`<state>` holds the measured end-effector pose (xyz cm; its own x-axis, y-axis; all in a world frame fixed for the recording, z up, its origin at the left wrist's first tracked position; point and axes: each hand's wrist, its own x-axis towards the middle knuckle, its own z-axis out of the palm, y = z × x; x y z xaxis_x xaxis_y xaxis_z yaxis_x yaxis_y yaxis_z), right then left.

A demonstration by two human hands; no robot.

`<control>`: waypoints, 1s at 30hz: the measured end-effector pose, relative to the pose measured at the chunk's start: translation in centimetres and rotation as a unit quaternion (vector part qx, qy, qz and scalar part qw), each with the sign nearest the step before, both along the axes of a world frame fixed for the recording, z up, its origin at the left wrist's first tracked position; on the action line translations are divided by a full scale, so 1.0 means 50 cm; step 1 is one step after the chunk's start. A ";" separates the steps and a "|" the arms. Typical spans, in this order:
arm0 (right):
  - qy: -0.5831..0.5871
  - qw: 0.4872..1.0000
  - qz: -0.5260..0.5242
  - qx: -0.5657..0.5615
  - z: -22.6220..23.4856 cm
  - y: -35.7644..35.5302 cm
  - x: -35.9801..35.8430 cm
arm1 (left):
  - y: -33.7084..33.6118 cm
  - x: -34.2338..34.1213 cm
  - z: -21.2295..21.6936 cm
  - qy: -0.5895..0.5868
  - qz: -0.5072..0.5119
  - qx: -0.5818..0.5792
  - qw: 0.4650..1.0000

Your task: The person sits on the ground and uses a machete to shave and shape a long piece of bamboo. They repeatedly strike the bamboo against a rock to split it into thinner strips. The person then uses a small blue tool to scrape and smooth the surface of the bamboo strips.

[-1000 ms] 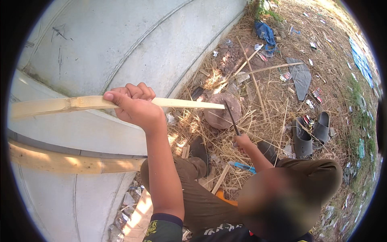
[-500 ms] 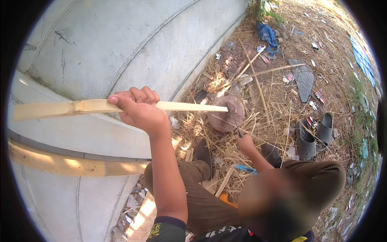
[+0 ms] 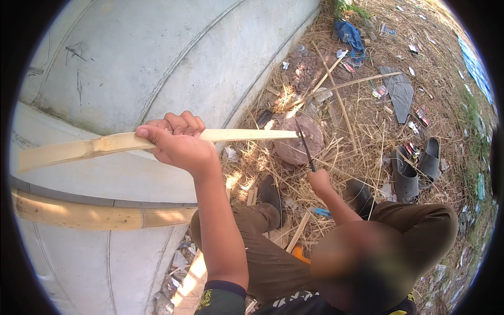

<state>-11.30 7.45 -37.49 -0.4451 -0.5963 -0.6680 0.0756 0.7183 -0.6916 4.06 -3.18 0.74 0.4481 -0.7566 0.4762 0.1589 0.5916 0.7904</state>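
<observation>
My left hand (image 3: pixel 176 137) is wrapped round a long pale bamboo strip (image 3: pixel 247 135), thumb lying along its top. The strip runs from the far left, past a node, to a thin tip over a round brown block (image 3: pixel 286 152) on the ground. In my right hand (image 3: pixel 318 181) is the dark handle of a long narrow knife (image 3: pixel 305 144). Its blade points away from me and crosses at the strip's tip above the block; whether it touches the strip I cannot tell.
A curved grey concrete wall (image 3: pixel 173 47) stands on the left, with a wider bamboo piece (image 3: pixel 94 211) beside it. Straw, wood slivers and litter cover the ground. Dark sandals (image 3: pixel 405 176), a blue cloth (image 3: pixel 350 39) and a blue-handled tool (image 3: pixel 320 211) lie about.
The knife blade has swung up and now shows clearly across the strip's tip. My right hand has shifted slightly away from me. The strip's left end has dipped a little.
</observation>
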 end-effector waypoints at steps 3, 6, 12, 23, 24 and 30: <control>0.054 0.985 0.022 -0.159 0.160 -0.063 -0.030 | -0.001 0.005 -0.003 -0.018 -0.013 -0.028 0.999; 0.086 0.935 -0.027 -0.344 0.318 -0.081 -0.066 | 0.000 -0.006 0.004 -0.038 -0.011 -0.069 0.997; -0.039 0.880 -0.116 -0.459 0.394 -0.061 -0.075 | 0.013 -0.018 0.012 -0.050 -0.032 -0.063 0.996; 0.134 0.986 0.100 -0.005 -0.127 0.015 -0.067 | -0.009 -0.103 0.046 -0.042 -0.027 -0.027 0.998; 0.117 0.988 0.092 -0.036 -0.106 -0.005 -0.067 | -0.016 -0.091 0.045 -0.051 -0.017 -0.035 0.998; 0.136 0.919 -0.082 -0.362 0.286 -0.113 -0.139 | -0.044 -0.063 0.032 -0.074 0.008 -0.018 0.997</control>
<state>-18.23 1.79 -23.20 -0.6606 -0.7503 0.0259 -0.1044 0.0577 -0.9929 0.93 -5.37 2.35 0.3827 -0.7309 0.5650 0.0329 0.6220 0.7824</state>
